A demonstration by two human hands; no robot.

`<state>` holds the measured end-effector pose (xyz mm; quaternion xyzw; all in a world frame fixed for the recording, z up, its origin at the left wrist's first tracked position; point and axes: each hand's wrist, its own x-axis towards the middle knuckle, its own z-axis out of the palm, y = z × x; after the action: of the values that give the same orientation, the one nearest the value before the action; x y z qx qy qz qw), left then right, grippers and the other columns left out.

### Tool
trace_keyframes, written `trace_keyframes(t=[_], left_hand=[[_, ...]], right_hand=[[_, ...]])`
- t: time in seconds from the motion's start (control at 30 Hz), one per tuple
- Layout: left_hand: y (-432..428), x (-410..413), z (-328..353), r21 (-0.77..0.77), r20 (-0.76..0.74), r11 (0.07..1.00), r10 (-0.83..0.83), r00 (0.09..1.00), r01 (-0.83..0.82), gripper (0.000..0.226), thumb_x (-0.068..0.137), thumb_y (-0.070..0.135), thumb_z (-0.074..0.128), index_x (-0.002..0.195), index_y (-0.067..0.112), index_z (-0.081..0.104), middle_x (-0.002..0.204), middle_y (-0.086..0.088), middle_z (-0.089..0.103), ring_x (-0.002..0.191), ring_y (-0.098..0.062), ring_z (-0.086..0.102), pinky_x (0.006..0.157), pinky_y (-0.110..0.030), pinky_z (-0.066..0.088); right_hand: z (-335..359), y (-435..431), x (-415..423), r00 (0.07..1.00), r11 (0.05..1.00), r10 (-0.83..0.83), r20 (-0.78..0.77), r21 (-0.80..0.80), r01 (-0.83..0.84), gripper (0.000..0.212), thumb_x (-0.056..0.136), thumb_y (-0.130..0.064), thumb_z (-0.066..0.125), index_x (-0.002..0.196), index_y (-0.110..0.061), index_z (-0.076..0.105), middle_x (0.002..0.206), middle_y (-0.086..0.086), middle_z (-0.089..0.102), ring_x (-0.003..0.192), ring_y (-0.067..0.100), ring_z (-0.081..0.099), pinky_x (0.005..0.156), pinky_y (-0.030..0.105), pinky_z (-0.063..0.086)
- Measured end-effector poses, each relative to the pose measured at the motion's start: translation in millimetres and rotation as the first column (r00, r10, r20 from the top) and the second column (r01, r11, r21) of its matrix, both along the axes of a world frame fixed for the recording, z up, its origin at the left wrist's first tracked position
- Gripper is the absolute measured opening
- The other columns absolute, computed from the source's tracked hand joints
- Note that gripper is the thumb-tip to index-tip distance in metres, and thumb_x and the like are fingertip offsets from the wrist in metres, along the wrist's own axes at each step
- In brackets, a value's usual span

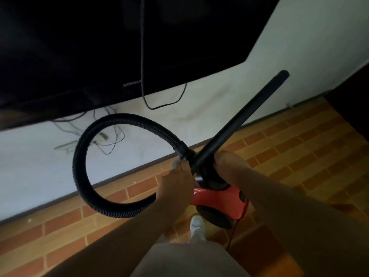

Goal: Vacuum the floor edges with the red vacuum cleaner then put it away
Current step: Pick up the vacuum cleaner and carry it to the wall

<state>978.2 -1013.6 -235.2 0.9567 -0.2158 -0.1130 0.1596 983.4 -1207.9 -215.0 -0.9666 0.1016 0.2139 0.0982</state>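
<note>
The red vacuum cleaner hangs just above the brick-patterned floor, in front of my foot. Its black ribbed hose loops out to the left and comes back to a cuff by my hands. A black rigid tube points up and to the right, its tip in front of the white wall. My left hand grips the hose cuff end where it meets the tube. My right hand holds the lower end of the tube above the vacuum body. Both arms cover part of the vacuum.
A large dark TV hangs on the white wall with loose cables dangling below it. A dark skirting line marks the floor edge. Dark furniture stands at the right. My white shoe is beside the red power cord.
</note>
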Motion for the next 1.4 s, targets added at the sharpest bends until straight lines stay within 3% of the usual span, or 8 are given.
trace_keyframes(t=[0.17,0.3,0.37,0.6,0.83,1.03,1.2,1.4], left_hand=[[-19,-15,6,0.055,0.034,0.982,0.179,0.983,-0.180,0.041,0.105,0.026,0.044,0.141,0.009,0.033,0.124,-0.006,0.058,0.083,-0.018,0.069,0.070,-0.036,0.060],[-20,-24,10,0.071,0.019,0.955,0.289,0.957,-0.289,0.046,0.105,0.023,0.041,0.146,0.007,0.029,0.129,-0.008,0.054,0.096,-0.022,0.068,0.078,-0.038,0.059],[-13,-27,13,0.090,0.038,0.943,0.318,0.947,-0.320,0.042,0.104,0.022,0.042,0.142,0.009,0.032,0.126,-0.006,0.053,0.098,-0.021,0.067,0.078,-0.035,0.057],[14,-41,0,0.101,0.031,0.936,0.334,0.942,-0.336,0.041,0.102,0.018,0.046,0.140,0.009,0.032,0.119,-0.005,0.054,0.092,-0.019,0.064,0.074,-0.034,0.058],[32,-56,-17,0.050,0.009,0.933,0.356,0.934,-0.356,0.033,0.107,0.030,0.039,0.135,0.013,0.035,0.107,-0.001,0.054,0.079,-0.017,0.063,0.068,-0.036,0.058],[54,-76,-40,0.117,-0.048,0.924,0.373,0.927,-0.365,0.025,0.105,0.024,0.042,0.128,0.015,0.037,0.110,-0.001,0.053,0.087,-0.017,0.061,0.063,-0.029,0.042],[86,-91,-67,0.125,-0.129,0.904,0.423,0.897,-0.409,0.025,0.105,0.025,0.042,0.127,0.015,0.041,0.109,0.000,0.053,0.084,-0.017,0.060,0.065,-0.032,0.050],[127,-112,-115,0.183,-0.174,0.870,0.486,0.856,-0.457,0.027,0.106,0.034,0.040,0.125,0.015,0.041,0.104,0.002,0.053,0.080,-0.016,0.063,0.065,-0.035,0.058]], right_hand=[[-6,-18,19,0.951,0.955,0.292,0.100,0.030,-0.297,0.028,0.104,-0.023,0.043,0.127,-0.009,0.049,0.104,0.010,0.069,0.093,0.029,0.068,0.076,0.037,0.051],[-10,-12,34,0.917,0.919,0.385,0.106,0.049,-0.391,0.010,0.103,-0.025,0.044,0.102,-0.018,0.052,0.087,0.002,0.064,0.078,0.021,0.067,0.065,0.031,0.048],[-14,-4,38,0.900,0.901,0.424,0.100,0.048,-0.430,0.014,0.104,-0.025,0.045,0.092,-0.020,0.051,0.081,-0.001,0.061,0.068,0.013,0.063,0.059,0.025,0.042],[-31,27,30,0.890,0.891,0.443,0.111,0.055,-0.451,0.013,0.104,-0.025,0.046,0.093,-0.020,0.052,0.070,-0.008,0.054,0.058,0.003,0.054,0.052,0.018,0.037],[-45,43,20,0.880,0.880,0.466,0.092,0.052,-0.471,0.013,0.104,-0.028,0.049,0.103,-0.018,0.056,0.078,-0.006,0.059,0.059,0.003,0.059,0.055,0.016,0.047],[-57,63,8,0.855,0.854,0.519,0.020,0.027,-0.519,0.007,0.103,-0.032,0.049,0.105,-0.027,0.045,0.077,-0.008,0.055,0.059,0.001,0.056,0.056,0.018,0.048],[-91,87,-1,0.853,0.852,0.522,0.009,0.038,-0.522,0.030,0.100,-0.036,0.052,0.128,-0.032,0.041,0.083,-0.009,0.061,0.069,0.005,0.064,0.065,0.030,0.061],[-135,119,9,0.773,0.772,0.632,-0.064,-0.041,-0.634,0.026,0.101,-0.025,0.054,0.124,-0.017,0.045,0.084,-0.004,0.062,0.066,0.011,0.061,0.056,0.028,0.053]])
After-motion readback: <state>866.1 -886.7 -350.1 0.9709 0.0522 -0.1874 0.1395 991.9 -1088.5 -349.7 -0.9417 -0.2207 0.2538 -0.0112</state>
